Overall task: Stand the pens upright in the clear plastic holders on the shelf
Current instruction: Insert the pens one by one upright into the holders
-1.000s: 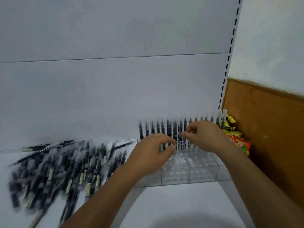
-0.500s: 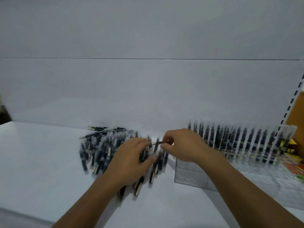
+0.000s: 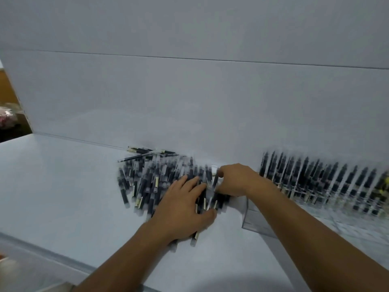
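A heap of black pens (image 3: 151, 178) lies flat on the white shelf (image 3: 63, 186). My left hand (image 3: 185, 205) lies spread on the heap's right side, fingers straight over the pens and thumb alongside them. My right hand (image 3: 235, 180) is at the heap's right edge with curled fingers pinching a black pen (image 3: 215, 182). To the right stand the clear plastic holders (image 3: 252, 216), with a long row of pens (image 3: 315, 175) upright along their back. The view is motion-blurred.
The white back panel (image 3: 189, 102) rises right behind the heap and the holders. The shelf's front edge (image 3: 52, 256) runs across the lower left. Dark floor and some clutter (image 3: 8, 121) show past the shelf's left end.
The view has swung left from the holders to the loose heap. Both hands left the standing pens; the left one now lies on the heap and the right one pinches a pen there.
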A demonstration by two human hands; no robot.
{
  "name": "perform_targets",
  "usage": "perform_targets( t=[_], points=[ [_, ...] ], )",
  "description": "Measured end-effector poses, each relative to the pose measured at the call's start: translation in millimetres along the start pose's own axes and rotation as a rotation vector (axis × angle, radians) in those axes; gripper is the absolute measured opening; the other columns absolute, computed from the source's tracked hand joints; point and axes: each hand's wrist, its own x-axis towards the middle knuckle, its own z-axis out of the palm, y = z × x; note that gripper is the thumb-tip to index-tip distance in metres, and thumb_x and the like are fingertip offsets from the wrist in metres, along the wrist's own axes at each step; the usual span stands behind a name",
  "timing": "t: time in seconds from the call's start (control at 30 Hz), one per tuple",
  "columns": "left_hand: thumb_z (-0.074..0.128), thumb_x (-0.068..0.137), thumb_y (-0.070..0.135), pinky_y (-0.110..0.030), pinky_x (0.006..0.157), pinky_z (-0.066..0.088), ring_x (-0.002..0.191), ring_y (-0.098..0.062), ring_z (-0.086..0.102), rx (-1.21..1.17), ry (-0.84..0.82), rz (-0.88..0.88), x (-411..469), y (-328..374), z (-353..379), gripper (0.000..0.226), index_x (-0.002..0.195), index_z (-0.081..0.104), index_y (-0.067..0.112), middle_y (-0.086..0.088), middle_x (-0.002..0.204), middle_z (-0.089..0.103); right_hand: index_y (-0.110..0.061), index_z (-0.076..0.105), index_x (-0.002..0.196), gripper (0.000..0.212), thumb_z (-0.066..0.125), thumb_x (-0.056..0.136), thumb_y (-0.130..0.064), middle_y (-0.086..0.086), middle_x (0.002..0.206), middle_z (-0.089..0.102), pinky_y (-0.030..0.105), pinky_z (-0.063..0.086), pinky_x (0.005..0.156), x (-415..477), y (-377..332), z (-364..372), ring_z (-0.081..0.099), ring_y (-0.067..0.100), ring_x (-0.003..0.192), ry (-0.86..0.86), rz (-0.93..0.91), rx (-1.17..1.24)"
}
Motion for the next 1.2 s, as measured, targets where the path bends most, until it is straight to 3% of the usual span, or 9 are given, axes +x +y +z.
perform_targets(
  t=[0.2, 0.37, 0.6, 0.73, 0.87, 0.97, 1.07, 1.2],
  points=[
    [0.051, 0.091, 0.048, -0.035, 0.12, 0.011, 0.147, -0.012, 0.011, -0.068, 0.02, -0.005, 2, 2, -10, 0.068, 0.151, 0.023, 0.032, 0.011, 0.158, 0.023, -0.01, 0.058, 0.123, 0.047, 0.072, 0.082, -0.027, 0.009, 0.11, 0.064, 0.038, 0.056, 0.084, -5, 3, -3, 0.066, 0.024, 0.093, 0.003, 0.05, 0.256],
    [0.054, 0.09, 0.041, -0.034, 0.115, 0.022, 0.14, -0.015, 0.024, -0.038, 0.019, -0.034, 11, 5, -18, 0.066, 0.15, 0.029, 0.029, 0.009, 0.151, 0.037, -0.011, 0.055, 0.125, 0.056, 0.079, 0.076, -0.023, 0.009, 0.115, 0.063, 0.035, 0.056, 0.084, -4, -5, -2, 0.064, 0.024, 0.097, -0.03, 0.051, 0.254],
    [0.05, 0.093, 0.036, -0.04, 0.104, 0.037, 0.124, -0.024, 0.039, -0.026, 0.024, -0.114, 25, 7, -31, 0.046, 0.139, 0.046, 0.029, 0.003, 0.13, 0.054, -0.013, 0.04, 0.136, 0.068, 0.075, 0.078, -0.019, 0.009, 0.118, 0.059, 0.034, 0.052, 0.084, 0, -6, 3, 0.057, 0.026, 0.104, -0.015, 0.081, 0.277],
    [0.054, 0.091, 0.037, -0.042, 0.092, 0.048, 0.108, -0.025, 0.054, -0.032, -0.012, -0.157, 36, 8, -40, 0.036, 0.125, 0.057, 0.025, -0.001, 0.118, 0.06, -0.012, 0.043, 0.134, 0.057, 0.065, 0.082, -0.018, 0.009, 0.116, 0.059, 0.034, 0.053, 0.084, -1, -4, -1, 0.057, 0.024, 0.099, 0.008, 0.078, 0.334],
    [0.053, 0.094, 0.039, -0.039, 0.096, 0.048, 0.113, -0.023, 0.057, -0.027, -0.108, -0.206, 45, 8, -49, 0.05, 0.141, 0.044, 0.026, -0.002, 0.136, 0.052, -0.008, 0.047, 0.129, 0.044, 0.056, 0.087, -0.012, 0.013, 0.106, 0.066, 0.043, 0.056, 0.087, -4, -4, -3, 0.067, 0.029, 0.093, 0.055, 0.082, 0.479],
    [0.054, 0.093, 0.032, -0.03, 0.083, 0.046, 0.102, -0.02, 0.058, -0.004, -0.235, -0.24, 53, 8, -55, 0.049, 0.141, 0.042, 0.026, -0.002, 0.135, 0.054, -0.004, 0.053, 0.123, 0.037, 0.053, 0.086, -0.01, 0.013, 0.099, 0.069, 0.044, 0.057, 0.085, -5, -4, -5, 0.07, 0.028, 0.086, 0.088, 0.077, 0.501],
    [0.05, 0.09, 0.025, -0.03, 0.08, 0.043, 0.104, -0.022, 0.054, 0.093, -0.316, -0.268, 63, 12, -58, 0.045, 0.135, 0.046, 0.021, -0.005, 0.131, 0.055, -0.01, 0.052, 0.13, 0.043, 0.055, 0.087, -0.012, 0.008, 0.109, 0.066, 0.038, 0.056, 0.083, -6, -2, -7, 0.067, 0.024, 0.089, 0.127, 0.059, 0.506],
    [0.045, 0.092, 0.028, -0.031, 0.074, 0.042, 0.093, -0.021, 0.051, 0.14, -0.271, -0.304, 69, 16, -48, 0.035, 0.124, 0.05, 0.016, -0.007, 0.12, 0.058, -0.017, 0.047, 0.139, 0.05, 0.057, 0.09, -0.018, 0.005, 0.122, 0.061, 0.031, 0.05, 0.081, -10, 5, -8, 0.061, 0.022, 0.102, 0.182, 0.036, 0.536]
  ],
)
